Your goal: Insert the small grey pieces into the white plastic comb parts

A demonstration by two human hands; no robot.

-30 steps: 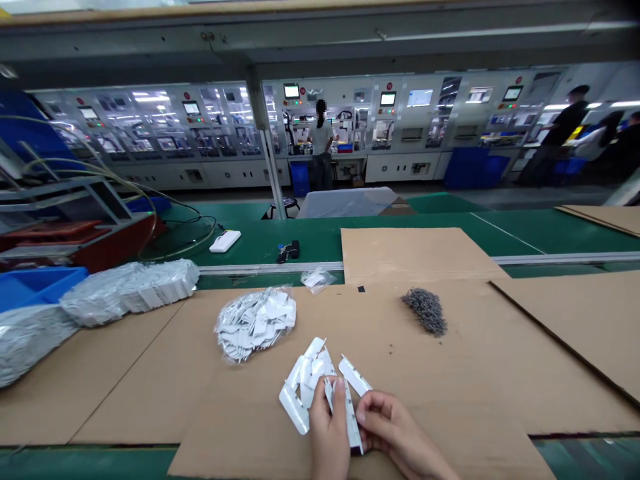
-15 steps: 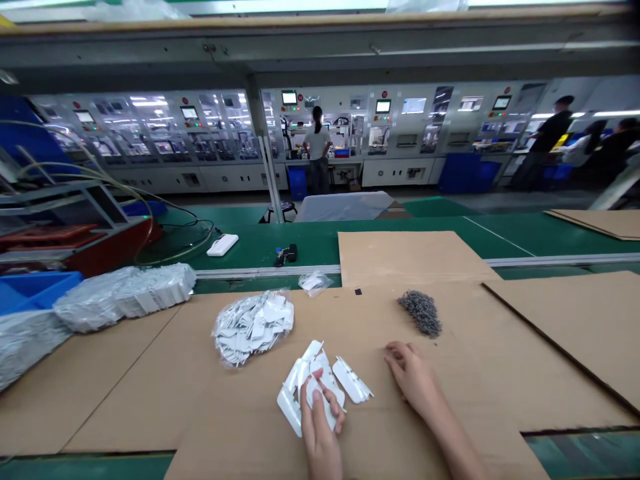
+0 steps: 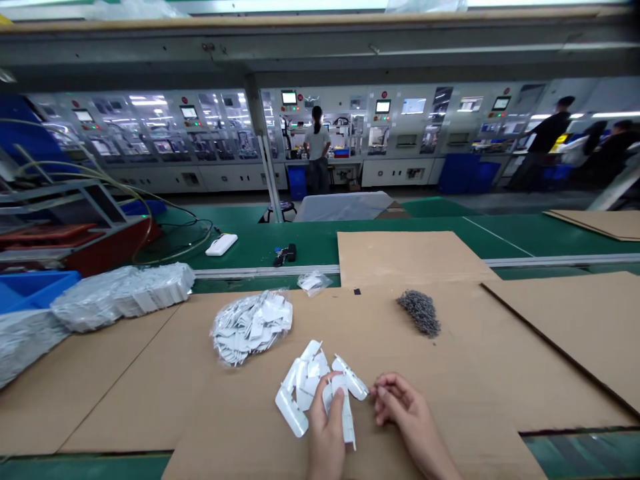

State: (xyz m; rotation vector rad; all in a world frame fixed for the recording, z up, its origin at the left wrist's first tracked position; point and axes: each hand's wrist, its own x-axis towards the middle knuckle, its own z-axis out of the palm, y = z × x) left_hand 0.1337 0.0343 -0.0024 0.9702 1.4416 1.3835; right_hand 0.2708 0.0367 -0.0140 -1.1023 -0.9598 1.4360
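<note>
Pile of loose white parts (image 3: pixel 306 387) has the left hand (image 3: pixel 326 423) at its near edge, now pinching a lifted white piece (image 3: pixel 347 415), and on its right the right hand (image 3: pixel 405 410), drawn back in, fingers curled, grip unclear, so work on that piece seems under way.

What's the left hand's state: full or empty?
Full: the left hand has a white part gripped by its fingers, lower end jutting out.
</note>
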